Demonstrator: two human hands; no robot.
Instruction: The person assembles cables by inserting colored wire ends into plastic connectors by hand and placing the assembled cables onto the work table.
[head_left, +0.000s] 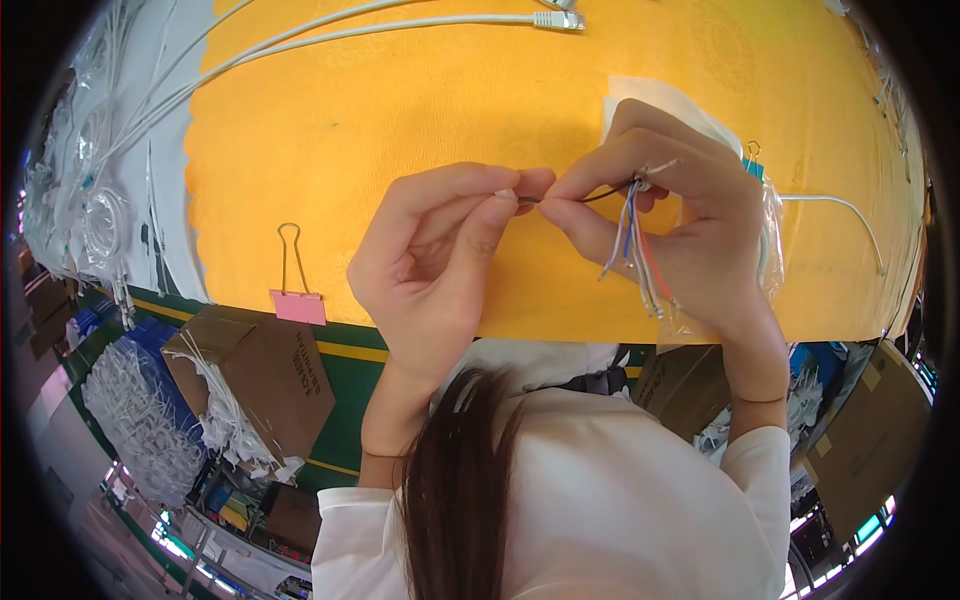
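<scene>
Taking the pink clip (299, 307) at the near edge of the table (400, 110) as landmark, the black wire (606, 193) is to its right and farther from the person, raised above the yellow surface. Its long axis runs sideways, roughly parallel to that edge, its left end pointing toward the left hand (430, 260). The left hand's fingers pinch that end between thumb and fingertips; the right hand (708, 235) pinches the wire farther right, thumb against forefinger. From the right hand a fan of loose wires (629, 235), white, blue and red, points back toward the person. Well right of the clip, beside the right hand, is a clear plastic sleeve (773, 235), contents unclear. Below the clip stands a cardboard box (285, 370), white cables (228, 425) draped against its left side; its inside cannot be seen. Farther left of the clip, clear plastic appears to wrap a heap of white leads (140, 425).
</scene>
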